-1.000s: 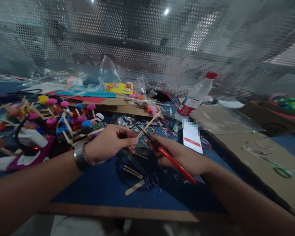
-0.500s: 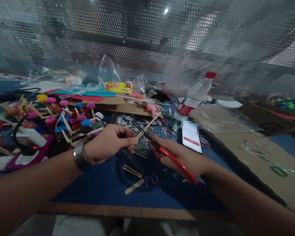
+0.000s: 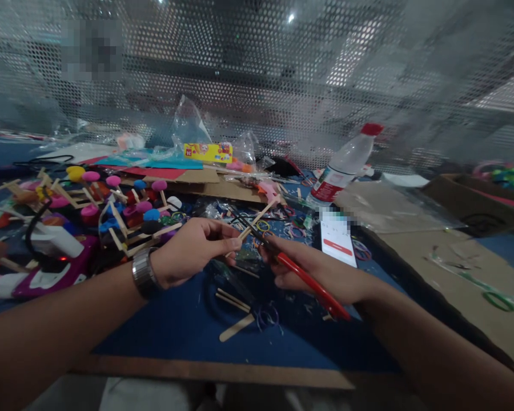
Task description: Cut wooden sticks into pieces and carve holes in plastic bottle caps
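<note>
My left hand [image 3: 203, 248] pinches thin wooden craft sticks [image 3: 261, 216] between thumb and fingers; they point up and to the right. My right hand [image 3: 314, 268] is closed around red-handled scissors [image 3: 312, 285], whose dark blades reach up-left and cross the sticks. Whether the blades touch the wood I cannot tell. Below the hands, on the blue table, lie more craft sticks [image 3: 236, 328] beside some purple rubber bands [image 3: 269, 317].
Colourful stick-and-clay pieces [image 3: 124, 211] and a purple glue gun [image 3: 55, 268] with a lit red light crowd the left. A water bottle [image 3: 338, 171] and a phone [image 3: 337, 242] stand and lie right of centre. Cardboard [image 3: 458, 274] covers the right side.
The whole view has shifted slightly. Both hands keep their holds on the sticks and the scissors, and they have hardly moved relative to each other.
</note>
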A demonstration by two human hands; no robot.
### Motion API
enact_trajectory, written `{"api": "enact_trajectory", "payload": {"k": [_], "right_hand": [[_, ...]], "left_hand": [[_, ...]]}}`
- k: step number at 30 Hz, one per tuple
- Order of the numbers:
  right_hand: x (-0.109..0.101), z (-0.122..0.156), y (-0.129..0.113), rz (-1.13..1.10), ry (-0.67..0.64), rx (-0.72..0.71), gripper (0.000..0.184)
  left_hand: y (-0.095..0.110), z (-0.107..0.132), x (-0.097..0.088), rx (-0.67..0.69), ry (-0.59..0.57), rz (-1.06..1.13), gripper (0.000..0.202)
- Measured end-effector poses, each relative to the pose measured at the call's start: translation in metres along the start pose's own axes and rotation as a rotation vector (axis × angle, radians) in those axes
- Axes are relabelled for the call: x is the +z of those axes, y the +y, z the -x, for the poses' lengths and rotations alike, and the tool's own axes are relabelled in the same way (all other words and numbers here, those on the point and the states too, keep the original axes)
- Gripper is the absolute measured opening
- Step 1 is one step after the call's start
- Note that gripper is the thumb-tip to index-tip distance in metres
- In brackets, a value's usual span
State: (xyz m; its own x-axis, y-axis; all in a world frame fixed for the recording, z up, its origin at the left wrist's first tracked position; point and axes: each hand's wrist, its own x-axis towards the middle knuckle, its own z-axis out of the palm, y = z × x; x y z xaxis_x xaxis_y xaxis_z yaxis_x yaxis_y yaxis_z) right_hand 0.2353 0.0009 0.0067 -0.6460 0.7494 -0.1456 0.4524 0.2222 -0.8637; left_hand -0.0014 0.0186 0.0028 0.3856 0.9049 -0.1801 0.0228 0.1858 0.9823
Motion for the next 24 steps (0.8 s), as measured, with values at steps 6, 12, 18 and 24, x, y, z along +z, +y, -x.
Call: {"api": "enact_trajectory", "payload": {"k": [6, 12, 18, 24], "right_hand": [[0.0, 0.0, 0.006, -0.101, -0.054, 0.062, 0.057], [0.004, -0.004, 0.005, -0.226, -0.019, 0.058, 0.069], [0.001, -0.001, -0.002, -0.191, 0.008, 0.099, 0.07], [0.0, 0.003, -0.005, 0.079, 0.067, 0.0, 0.058]], "left_hand": [[-0.001, -0.002, 0.004, 0.012, 0.077, 0.108, 0.006], [0.002, -0.001, 0.004, 0.055, 0.102, 0.146, 0.009], [0.004, 0.001, 0.006, 0.076, 0.086, 0.112, 0.012], [0.002, 0.001, 0.006, 0.112, 0.079, 0.104, 0.011]]}}
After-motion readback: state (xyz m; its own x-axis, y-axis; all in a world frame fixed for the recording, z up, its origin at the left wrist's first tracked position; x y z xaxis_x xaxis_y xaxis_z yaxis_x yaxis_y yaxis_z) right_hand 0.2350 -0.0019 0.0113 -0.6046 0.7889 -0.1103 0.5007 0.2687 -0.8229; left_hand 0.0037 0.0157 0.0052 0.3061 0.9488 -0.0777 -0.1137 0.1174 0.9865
